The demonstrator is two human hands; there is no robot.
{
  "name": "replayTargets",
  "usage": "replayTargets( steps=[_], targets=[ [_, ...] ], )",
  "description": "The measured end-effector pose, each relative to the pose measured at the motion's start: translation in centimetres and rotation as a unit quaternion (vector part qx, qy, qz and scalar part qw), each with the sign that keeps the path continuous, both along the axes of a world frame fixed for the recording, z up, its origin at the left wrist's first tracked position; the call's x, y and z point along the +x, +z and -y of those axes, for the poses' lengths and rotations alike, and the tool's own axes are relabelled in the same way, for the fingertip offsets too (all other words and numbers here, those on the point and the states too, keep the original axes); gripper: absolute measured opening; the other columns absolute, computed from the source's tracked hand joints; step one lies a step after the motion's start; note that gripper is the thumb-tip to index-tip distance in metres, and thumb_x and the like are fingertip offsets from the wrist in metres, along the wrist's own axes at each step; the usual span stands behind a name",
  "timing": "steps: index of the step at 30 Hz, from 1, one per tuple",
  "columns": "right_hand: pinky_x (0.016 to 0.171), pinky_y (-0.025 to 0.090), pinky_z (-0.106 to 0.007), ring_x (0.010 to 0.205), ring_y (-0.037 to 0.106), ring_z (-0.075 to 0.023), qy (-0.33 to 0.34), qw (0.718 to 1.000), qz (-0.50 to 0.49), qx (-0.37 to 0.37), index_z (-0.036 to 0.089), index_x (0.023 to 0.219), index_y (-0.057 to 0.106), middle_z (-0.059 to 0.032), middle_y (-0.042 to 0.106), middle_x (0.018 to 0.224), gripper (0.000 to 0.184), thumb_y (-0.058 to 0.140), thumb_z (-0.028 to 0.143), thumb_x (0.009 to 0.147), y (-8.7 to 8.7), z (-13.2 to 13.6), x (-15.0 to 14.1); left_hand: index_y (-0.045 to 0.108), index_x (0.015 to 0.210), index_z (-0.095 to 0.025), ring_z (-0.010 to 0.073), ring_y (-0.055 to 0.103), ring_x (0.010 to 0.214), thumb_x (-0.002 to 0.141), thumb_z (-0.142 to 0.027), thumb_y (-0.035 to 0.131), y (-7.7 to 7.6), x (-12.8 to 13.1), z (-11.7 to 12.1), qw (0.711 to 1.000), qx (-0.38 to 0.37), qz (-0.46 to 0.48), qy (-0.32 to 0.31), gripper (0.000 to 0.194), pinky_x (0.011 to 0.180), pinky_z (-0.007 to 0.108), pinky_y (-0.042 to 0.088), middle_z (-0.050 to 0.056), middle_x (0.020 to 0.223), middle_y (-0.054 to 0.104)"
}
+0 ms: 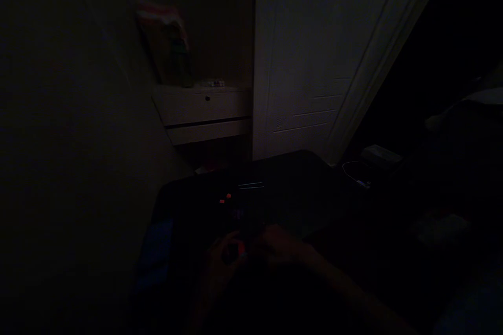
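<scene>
The view is very dark. My left hand (216, 264) is low over a dark table, its fingers curled round a small red and dark object (238, 247) whose kind I cannot make out. Close beside it on the right, my right hand (275, 243) reaches in toward the same spot; its fingers are lost in shadow. Beyond the hands lie two small orange-red pieces (228, 196) and a faint purple thing (238, 213). Two thin, shiny sticks (251, 186) rest farther back on the table.
A blue, flat-looking thing (155, 251) lies at the left side of the dark table (291, 167). Behind stand a drawer unit (188, 107), with a green bottle-like thing (178, 60) on top, and a pale door panel (302, 52). A pale box (381, 155) and a white cable (346, 167) are at right.
</scene>
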State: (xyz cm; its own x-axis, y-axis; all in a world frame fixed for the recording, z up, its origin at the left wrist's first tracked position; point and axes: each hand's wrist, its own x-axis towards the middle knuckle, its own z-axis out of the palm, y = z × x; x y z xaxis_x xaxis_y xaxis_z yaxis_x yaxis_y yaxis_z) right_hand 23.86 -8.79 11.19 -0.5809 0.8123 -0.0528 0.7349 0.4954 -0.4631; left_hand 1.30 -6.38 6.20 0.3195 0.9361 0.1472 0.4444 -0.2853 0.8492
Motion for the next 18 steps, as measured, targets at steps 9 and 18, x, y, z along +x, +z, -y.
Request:
replayTargets(
  steps=[9, 18],
  targets=[
    [0.074, 0.048, -0.026, 0.082, 0.069, -0.0183, -0.193, 0.959, -0.203, -0.042, 0.016, 0.097, 0.079, -0.0051, 0.079, 0.091, 0.024, 0.059, 0.028, 0.098, -3.5, 0.3, 0.0, 0.080, 0.107, -0.027, 0.0285, 0.072, 0.104, 0.071, -0.026, 0.075, 0.2, -0.4, 1.0, 0.998, 0.046, 0.019, -0.044, 0.036, 0.094, 0.045, 0.058, 0.008, 0.113, 0.080],
    [0.075, 0.047, -0.025, 0.081, 0.072, -0.0185, -0.188, 0.961, -0.200, 0.031, 0.016, 0.095, 0.080, -0.0054, 0.080, 0.090, 0.023, 0.058, 0.024, 0.096, -4.2, 1.2, -0.2, 0.078, 0.079, -0.023, 0.0204, 0.067, 0.076, 0.075, -0.036, 0.082, 0.8, 0.1, 1.2, 0.998, 0.052, -0.021, -0.011, 0.014, 0.068, 0.031, 0.054, 0.002, 0.084, 0.071]
  ],
)
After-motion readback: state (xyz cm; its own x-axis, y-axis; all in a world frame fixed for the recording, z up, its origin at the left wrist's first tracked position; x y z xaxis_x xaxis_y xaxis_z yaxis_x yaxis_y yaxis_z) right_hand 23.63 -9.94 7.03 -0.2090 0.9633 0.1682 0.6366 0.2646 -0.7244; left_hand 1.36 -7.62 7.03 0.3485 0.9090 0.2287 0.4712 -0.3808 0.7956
